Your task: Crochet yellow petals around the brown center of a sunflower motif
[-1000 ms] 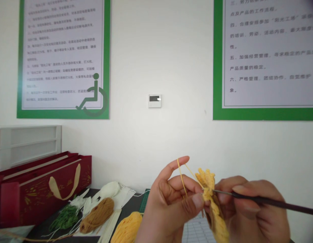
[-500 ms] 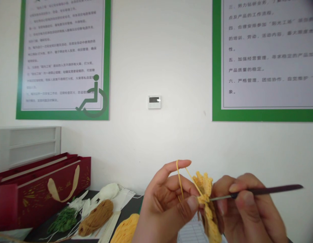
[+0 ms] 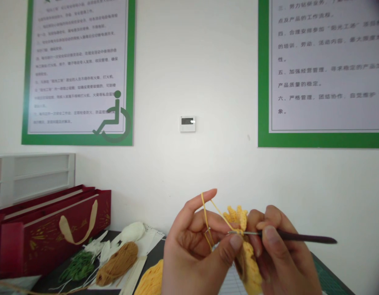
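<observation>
A yellow crocheted piece (image 3: 251,266) with a ruffled edge hangs between my hands, its brownish inner side partly showing. My left hand (image 3: 195,246) pinches it near the top with the thumb, while its raised index finger carries a loop of yellow yarn (image 3: 220,212). In my right hand (image 3: 278,246) is a crochet hook (image 3: 306,237) with a dark handle, held between thumb and fingers. The hook's metal shaft passes across the stitches, its tip lying just above my left thumb. Fingers of my right hand also lie against the piece's right side, covering part of it.
On the dark table (image 3: 152,256) at left lie a yellow yarn ball (image 3: 151,280), a brown skein (image 3: 117,264), green yarn (image 3: 77,266) and white yarn (image 3: 131,232). Red gift bags (image 3: 54,233) stand behind them. A green mat (image 3: 327,278) shows at right.
Both hands and the piece have shifted left. The hook has pushed further left through the work, its tip now showing past the stitches, and its handle tilts down to the right.
</observation>
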Demonstrator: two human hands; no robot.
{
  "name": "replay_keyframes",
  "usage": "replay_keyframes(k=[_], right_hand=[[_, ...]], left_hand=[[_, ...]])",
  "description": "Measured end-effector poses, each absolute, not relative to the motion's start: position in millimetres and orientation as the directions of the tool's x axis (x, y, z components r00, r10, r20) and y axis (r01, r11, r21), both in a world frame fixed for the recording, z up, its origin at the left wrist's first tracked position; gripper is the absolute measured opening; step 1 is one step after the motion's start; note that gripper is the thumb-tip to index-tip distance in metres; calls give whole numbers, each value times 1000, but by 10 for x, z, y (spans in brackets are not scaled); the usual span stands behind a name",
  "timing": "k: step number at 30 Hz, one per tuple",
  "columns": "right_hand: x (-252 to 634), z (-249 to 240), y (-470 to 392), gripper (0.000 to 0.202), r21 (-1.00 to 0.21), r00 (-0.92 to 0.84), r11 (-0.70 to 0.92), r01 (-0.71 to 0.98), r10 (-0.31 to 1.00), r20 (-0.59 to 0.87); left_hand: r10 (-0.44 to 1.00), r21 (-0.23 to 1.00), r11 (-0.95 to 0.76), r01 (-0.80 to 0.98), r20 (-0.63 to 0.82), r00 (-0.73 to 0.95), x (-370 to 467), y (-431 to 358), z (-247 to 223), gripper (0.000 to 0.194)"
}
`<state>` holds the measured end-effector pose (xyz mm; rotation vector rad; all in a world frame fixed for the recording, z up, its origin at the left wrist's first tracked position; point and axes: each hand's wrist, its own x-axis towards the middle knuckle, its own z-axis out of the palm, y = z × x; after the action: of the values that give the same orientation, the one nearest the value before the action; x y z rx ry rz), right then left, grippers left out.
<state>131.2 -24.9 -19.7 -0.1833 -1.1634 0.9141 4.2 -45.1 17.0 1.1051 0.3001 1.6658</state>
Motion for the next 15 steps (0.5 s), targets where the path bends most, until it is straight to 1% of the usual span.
replay_keyframes(k=[2,4,6,9,11,13,15], right_hand=[[1308,-191,-261,26,-568,90,619,-542,715,694],[1306,-194,-277,23,-548,91,615,-567,708,700],[1295,-203,-292,20,-520,109,627,-580,692,713],[1243,-213,-300,14,-485,173,677,-553,663,728],[1203,-221,-290,9,-453,221,733,-507,619,754],[1201,-237,-278,4,-395,284,815,-423,533,797],[1267,-267,-280,6,-325,316,917,-231,387,866]], left_hand=[[854,670,-430,-605,520,-31,53,-454,163,57],[846,677,-435,-593,533,-12,58,-454,155,58],[840,678,-426,-599,542,17,56,-454,150,61],[834,673,-413,-613,551,43,45,-459,155,66],[834,673,-406,-618,549,50,41,-468,162,66],[840,678,-404,-615,541,45,47,-477,166,64],[846,683,-404,-608,532,35,65,-479,163,63]])
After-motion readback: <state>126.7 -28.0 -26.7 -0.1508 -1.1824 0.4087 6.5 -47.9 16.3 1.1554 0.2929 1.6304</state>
